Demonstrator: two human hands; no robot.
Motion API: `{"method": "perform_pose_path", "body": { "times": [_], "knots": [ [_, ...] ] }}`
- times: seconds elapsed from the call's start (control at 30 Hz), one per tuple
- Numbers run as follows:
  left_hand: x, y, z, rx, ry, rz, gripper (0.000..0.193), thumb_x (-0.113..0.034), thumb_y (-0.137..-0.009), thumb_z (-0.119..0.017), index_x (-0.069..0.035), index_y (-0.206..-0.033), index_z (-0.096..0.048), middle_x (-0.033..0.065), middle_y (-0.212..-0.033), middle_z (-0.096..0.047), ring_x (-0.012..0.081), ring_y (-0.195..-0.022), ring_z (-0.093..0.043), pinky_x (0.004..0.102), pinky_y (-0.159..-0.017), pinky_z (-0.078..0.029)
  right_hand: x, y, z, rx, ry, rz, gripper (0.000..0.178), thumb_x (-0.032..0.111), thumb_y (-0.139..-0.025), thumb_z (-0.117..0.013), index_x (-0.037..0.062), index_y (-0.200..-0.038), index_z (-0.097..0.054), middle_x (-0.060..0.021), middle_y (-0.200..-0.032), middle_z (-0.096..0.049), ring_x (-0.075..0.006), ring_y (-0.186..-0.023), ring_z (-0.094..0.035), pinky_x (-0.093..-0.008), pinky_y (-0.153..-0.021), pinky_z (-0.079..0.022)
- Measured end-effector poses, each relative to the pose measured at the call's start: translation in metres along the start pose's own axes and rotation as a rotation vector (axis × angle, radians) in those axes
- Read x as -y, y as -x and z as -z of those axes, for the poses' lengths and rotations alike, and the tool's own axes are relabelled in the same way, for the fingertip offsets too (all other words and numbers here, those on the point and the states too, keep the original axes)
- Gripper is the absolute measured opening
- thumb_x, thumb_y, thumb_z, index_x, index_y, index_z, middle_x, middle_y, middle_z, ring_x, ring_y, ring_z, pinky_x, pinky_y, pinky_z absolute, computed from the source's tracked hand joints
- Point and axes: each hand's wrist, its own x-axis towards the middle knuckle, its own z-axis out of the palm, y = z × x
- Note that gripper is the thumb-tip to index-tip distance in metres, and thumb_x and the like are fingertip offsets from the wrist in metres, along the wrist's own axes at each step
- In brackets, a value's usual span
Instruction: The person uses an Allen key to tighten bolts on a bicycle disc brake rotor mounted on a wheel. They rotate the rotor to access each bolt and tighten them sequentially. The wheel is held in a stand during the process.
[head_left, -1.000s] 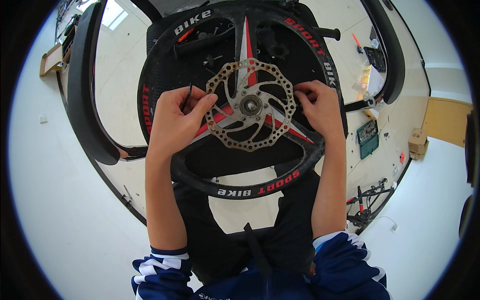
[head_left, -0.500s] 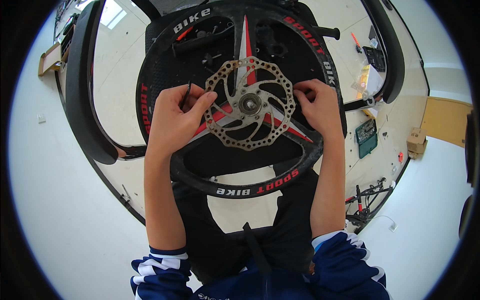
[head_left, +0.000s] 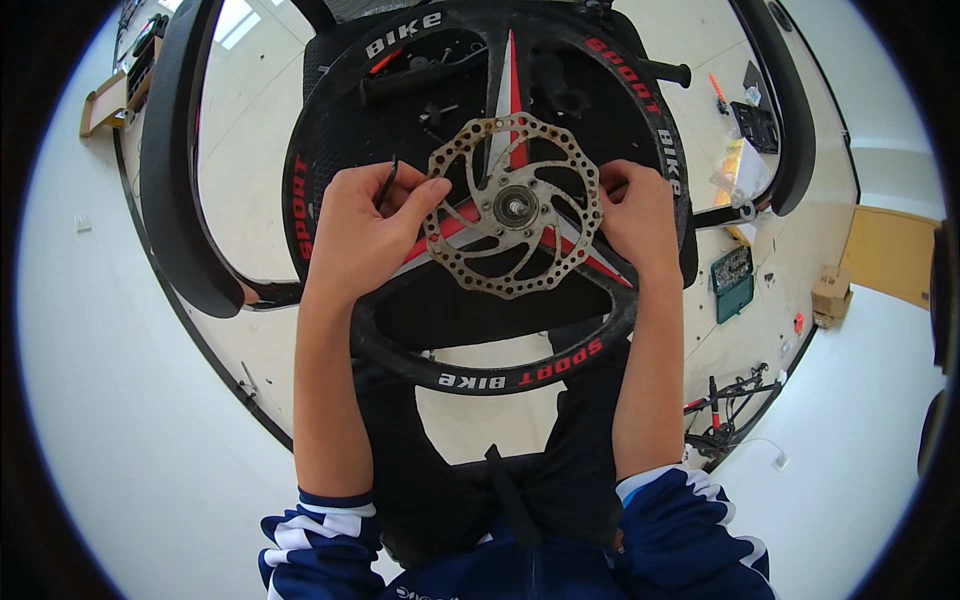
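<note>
A silver disc brake rotor (head_left: 490, 205) with a holed rim lies over the hub of a black bicycle wheel (head_left: 420, 365), whose three spokes carry red and white stripes. My left hand (head_left: 372, 225) pinches the rotor's left edge between thumb and fingers. A slim dark tool (head_left: 390, 178), perhaps a hex key, sticks up from between those same fingers. On the opposite side, my right hand (head_left: 638, 215) is closed at the rotor's right edge, its fingertips curled and partly hidden. Small bolts ring the rotor's centre around the axle.
The wheel rests on a black chair seat between two armrests (head_left: 175, 160) (head_left: 785, 110). Loose small parts (head_left: 435, 115) lie inside the wheel's upper left opening. On the floor at right are a green tool case (head_left: 733, 290), a cardboard box (head_left: 831, 295) and a bike frame (head_left: 735, 400).
Wheel, rotor and chair sit slightly further right in the picture. My left hand has shifted right with the rotor, and the rotor's right edge is closer in against my right hand.
</note>
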Motion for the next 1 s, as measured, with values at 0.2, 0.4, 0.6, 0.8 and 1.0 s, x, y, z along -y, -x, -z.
{"method": "perform_pose_path", "body": {
  "times": [0.2,0.4,0.6,0.8,1.0],
  "knots": [
    [-0.0007,0.0008,-0.003,-0.007,0.003,-0.003,0.023,-0.019,-0.091,-0.073,0.003,-0.084,-0.07,-0.0068,-0.059,-0.05,0.0008,-0.056,-0.037,0.0221,-0.05,-0.027,-0.0025,-0.0024,0.0002,0.004,0.011,-0.013,0.013,0.005,-0.08,-0.067,-0.0027,-0.088,-0.072,-0.0138,-0.077,-0.072,-0.0233,-0.067,-0.07,-0.0325,-0.067,-0.055],
    [-0.001,0.0008,-0.0034,-0.028,-0.004,0.007,0.023,-0.02,-0.092,-0.072,0.003,-0.086,-0.07,-0.0062,-0.061,-0.051,0.0014,-0.058,-0.039,0.0221,-0.052,-0.029,-0.0007,-0.0028,0.0012,0.015,0.011,-0.016,0.013,0.006,-0.08,-0.067,-0.0026,-0.088,-0.072,-0.0135,-0.077,-0.072,-0.0229,-0.067,-0.07,-0.0322,-0.066,-0.055],
    [-0.0032,0.0001,-0.0047,-0.044,-0.022,0.013,0.023,-0.02,-0.091,-0.073,0.003,-0.086,-0.071,-0.0047,-0.061,-0.053,0.0024,-0.058,-0.041,0.0224,-0.053,-0.031,-0.0021,-0.0026,0.0029,0.031,-0.006,-0.023,0.014,0.006,-0.08,-0.067,-0.0028,-0.089,-0.072,-0.0133,-0.076,-0.072,-0.0227,-0.068,-0.069,-0.0321,-0.067,-0.055],
    [-0.0013,-0.0018,-0.004,-0.054,-0.021,0.001,0.023,-0.019,-0.09,-0.073,0.003,-0.085,-0.072,-0.0016,-0.059,-0.056,0.0037,-0.054,-0.045,0.0225,-0.052,-0.035,-0.0003,-0.0021,0.0052,0.044,-0.001,-0.034,0.014,0.007,-0.08,-0.067,-0.0025,-0.09,-0.072,-0.0131,-0.077,-0.072,-0.0224,-0.069,-0.069,-0.0322,-0.067,-0.055],
    [-0.0004,-0.002,-0.0023,-0.054,-0.013,0.013,0.024,-0.02,-0.09,-0.074,0.003,-0.085,-0.072,-0.0018,-0.059,-0.057,0.0034,-0.054,-0.046,0.022,-0.052,-0.036,-0.0007,-0.003,0.0043,0.045,-0.003,-0.021,0.013,0.006,-0.08,-0.067,-0.0023,-0.089,-0.071,-0.013,-0.077,-0.072,-0.0229,-0.069,-0.069,-0.0328,-0.068,-0.055]
  ]
}}
